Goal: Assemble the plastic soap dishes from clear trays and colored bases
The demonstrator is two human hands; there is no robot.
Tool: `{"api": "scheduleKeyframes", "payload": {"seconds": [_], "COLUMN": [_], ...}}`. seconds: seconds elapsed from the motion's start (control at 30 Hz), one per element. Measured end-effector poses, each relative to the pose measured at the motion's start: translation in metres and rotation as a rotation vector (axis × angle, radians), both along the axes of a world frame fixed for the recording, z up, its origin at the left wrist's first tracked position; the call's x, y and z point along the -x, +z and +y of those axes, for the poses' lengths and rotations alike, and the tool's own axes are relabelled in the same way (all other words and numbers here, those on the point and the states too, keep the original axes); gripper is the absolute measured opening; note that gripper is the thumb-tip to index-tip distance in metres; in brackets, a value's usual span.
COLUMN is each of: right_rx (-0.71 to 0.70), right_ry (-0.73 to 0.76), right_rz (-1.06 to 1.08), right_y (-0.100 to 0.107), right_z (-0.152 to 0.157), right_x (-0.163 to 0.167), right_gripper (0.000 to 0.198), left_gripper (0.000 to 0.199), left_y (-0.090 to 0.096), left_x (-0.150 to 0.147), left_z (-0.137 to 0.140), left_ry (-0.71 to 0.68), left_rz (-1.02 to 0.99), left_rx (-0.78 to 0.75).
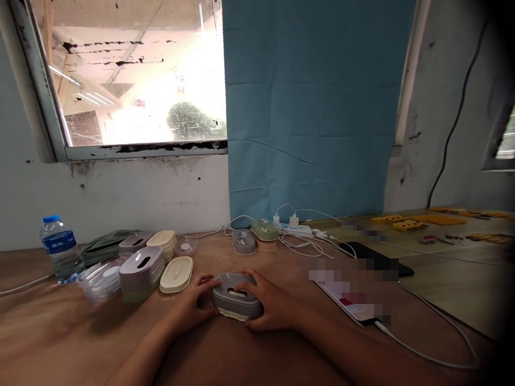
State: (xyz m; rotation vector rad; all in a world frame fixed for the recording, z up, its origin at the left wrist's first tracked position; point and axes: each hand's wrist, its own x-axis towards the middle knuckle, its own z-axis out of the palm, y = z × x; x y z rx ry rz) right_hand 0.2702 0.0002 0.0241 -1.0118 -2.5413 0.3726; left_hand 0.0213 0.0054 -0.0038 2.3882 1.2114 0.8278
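Note:
Between my two hands a grey oval plastic box (236, 295) stands on the wooden table, with a slot in its top and a pale cream rim showing along its bottom. My left hand (200, 300) grips its left end, thumb low and fingers on the upper edge. At the right end my right hand (267, 301) holds it, fingers curled over the top and thumb near the lower edge. Just left of my left hand lies a cream oval lid (176, 274). Farther left stand stacked mauve box covers (141, 271) and a stack of cream oval pieces (162, 241).
Clear plastic trays (100, 277) and a water bottle (58, 249) are at the left. Behind my hands sit a grey box (243, 242) and a green-topped box (264, 230). A power strip (295, 230) with white cables and a charging phone (350, 297) are at the right.

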Motion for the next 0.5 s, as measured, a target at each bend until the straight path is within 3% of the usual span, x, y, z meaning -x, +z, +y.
{"api": "scheduleKeyframes", "payload": {"seconds": [0.13, 0.37, 0.5], "right_rx": [-0.042, -0.129, -0.128], "right_ry": [0.011, 0.049, 0.079], "right_rz": [0.015, 0.032, -0.008], "right_y": [-0.003, -0.006, -0.005], "right_z": [0.000, -0.001, -0.002], "right_x": [0.000, 0.002, 0.003], "right_gripper": [0.065, 0.061, 0.063], "left_gripper": [0.060, 0.056, 0.069], "left_y": [0.000, 0.009, 0.016], "left_x": [0.003, 0.002, 0.009], "left_z": [0.004, -0.001, -0.007], "left_ry": [0.028, 0.005, -0.102], "left_rz": [0.105, 0.119, 0.175], "left_rx": [-0.082, -0.086, -0.067]}}
